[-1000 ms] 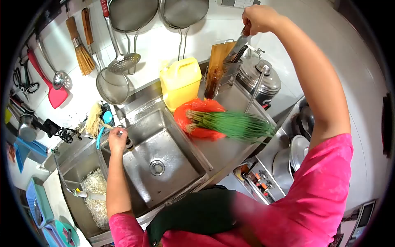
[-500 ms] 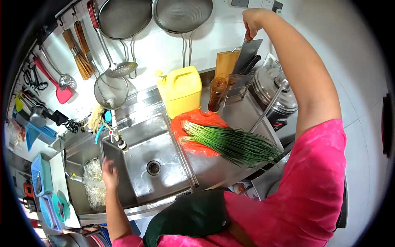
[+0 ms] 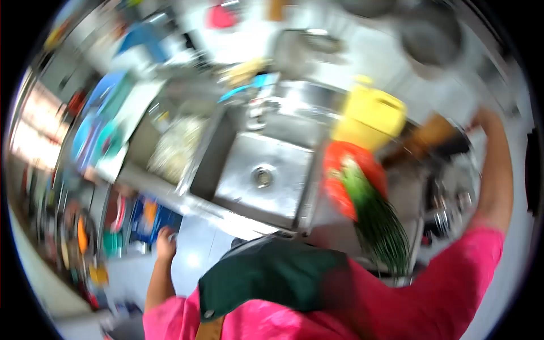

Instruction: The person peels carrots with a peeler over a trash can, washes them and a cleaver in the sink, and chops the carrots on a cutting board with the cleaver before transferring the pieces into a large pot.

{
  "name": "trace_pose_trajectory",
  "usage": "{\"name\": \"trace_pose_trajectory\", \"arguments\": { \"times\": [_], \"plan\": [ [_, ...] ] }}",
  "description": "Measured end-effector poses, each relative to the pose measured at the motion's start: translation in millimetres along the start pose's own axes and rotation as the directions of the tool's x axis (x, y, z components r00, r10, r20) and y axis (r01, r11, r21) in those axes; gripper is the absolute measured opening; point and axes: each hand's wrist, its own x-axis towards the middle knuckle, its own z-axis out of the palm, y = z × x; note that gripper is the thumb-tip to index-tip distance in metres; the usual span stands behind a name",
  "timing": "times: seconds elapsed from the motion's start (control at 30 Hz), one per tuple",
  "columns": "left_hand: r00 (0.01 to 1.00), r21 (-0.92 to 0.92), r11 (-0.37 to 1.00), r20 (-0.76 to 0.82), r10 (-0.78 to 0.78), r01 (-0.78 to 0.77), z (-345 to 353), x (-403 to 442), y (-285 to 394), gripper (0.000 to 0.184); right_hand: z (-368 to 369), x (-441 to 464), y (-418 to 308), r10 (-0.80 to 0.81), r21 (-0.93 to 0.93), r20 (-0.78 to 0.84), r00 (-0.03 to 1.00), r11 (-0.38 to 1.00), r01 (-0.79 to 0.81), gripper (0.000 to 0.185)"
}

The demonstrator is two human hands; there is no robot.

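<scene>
- Potentially, the green bunch (image 3: 379,224) could slide off if a sleeve (image 3: 481,241) caught its tips by the counter's near edge.
- Right hand (image 3: 486,119): far right, beside the dark blade (image 3: 453,146); blur hides whether it grips. A loose hold could let the blade slip.
- Left hand (image 3: 165,243): near left, fingers curled; I cannot tell if it holds anything.
- Slender, limp stalks on glossy red plastic (image 3: 368,161), right of the smooth, square-cornered steel sink (image 3: 277,198).

The right arm (image 3: 498,175) reaches far forward, its blurred hand (image 3: 483,118) beyond the elbow; the left hand (image 3: 166,243) hangs lower, loosely curled, its forearm (image 3: 159,281) running back below it.
</scene>
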Motion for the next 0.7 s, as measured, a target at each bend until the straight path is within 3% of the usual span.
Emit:
{"name": "trace_pose_trajectory", "arguments": {
  "times": [0.1,0.13,0.2,0.23,0.27,0.3,0.37,0.43,0.47,0.5,0.53,0.57,0.63,0.7],
  "plan": [
    [0.901,0.022,0.906,0.097,-0.424,0.424,-11.8,-68.5,2.1,0.022,97.9,108.0,48.8,-0.132,0.066,-0.013,0.991,0.989,0.132,0.034],
    [0.88,0.007,0.882,0.068,-0.471,0.472,-9.1,-91.5,-13.6,0.022,125.9,132.0,55.4,-0.134,0.093,0.023,0.991,0.987,0.131,0.029],
    [0.827,0.255,0.839,0.185,-0.531,0.481,-6.7,-127.1,-49.4,0.026,175.6,165.9,63.0,-0.123,0.169,0.084,0.989,0.98,0.108,0.02],
    [0.817,0.249,0.828,0.177,-0.549,0.503,-9.5,-141.6,-58.8,0.026,179.4,152.6,61.0,-0.083,0.421,0.047,0.995,0.905,0.056,0.019],
    [0.757,0.25,0.793,0.243,-0.606,0.555,-12.0,-155.3,-66.9,0.027,180.7,140.2,52.5,-0.051,0.454,0.047,0.998,0.891,0.024,0.02],
    [0.695,0.25,0.76,0.306,-0.65,0.6,-10.7,-167.5,-76.3,0.029,192.0,127.9,50.0,-0.09,0.557,-0.053,0.995,0.824,0.104,0.023],
    [0.674,0.247,0.746,0.321,-0.665,0.619,-12.1,-182.6,-87.1,0.031,217.6,127.8,45.8,-0.058,0.714,-0.001,0.998,0.699,0.041,0.02],
    [0.666,0.201,0.752,0.36,-0.653,0.628,-16.9,-193.8,-95.3,0.032,177.2,70.1,10.7,-0.033,0.437,-0.15,0.988,0.894,0.096,0.02],
    [0.712,0.161,0.786,0.345,-0.612,0.597,-12.1,-201.9,-114.9,0.033,158.6,43.4,-9.7,-0.044,0.43,-0.154,0.987,0.897,0.107,0.02],
    [0.705,0.156,0.78,0.348,-0.617,0.606,-6.1,-205.2,-131.7,0.033,140.5,19.7,-29.2,0.107,0.43,-0.402,0.909,0.899,0.084,0.022],
    [0.748,0.113,0.806,0.315,-0.584,0.581,-1.4,-208.6,-146.6,0.032,125.2,2.8,-43.3,0.245,0.436,-0.617,0.748,0.898,0.065,0.024],
    [0.784,0.071,0.827,0.283,-0.553,0.558,-2.5,-215.1,-155.7,0.032,112.9,-9.2,-54.4,0.228,0.421,-0.625,0.747,0.904,0.077,0.024],
    [0.774,-0.003,0.808,0.29,-0.563,0.589,-6.2,-221.3,-172.4,0.03,83.7,-27.6,-94.9,0.245,0.472,-0.796,0.553,0.823,0.315,0.029],
    [0.757,-0.105,0.761,0.257,-0.601,0.64,-3.8,-235.0,-199.3,0.029,63.2,-55.4,-162.9,0.171,0.437,-0.827,0.535,0.795,0.421,0.027]
  ]
}}
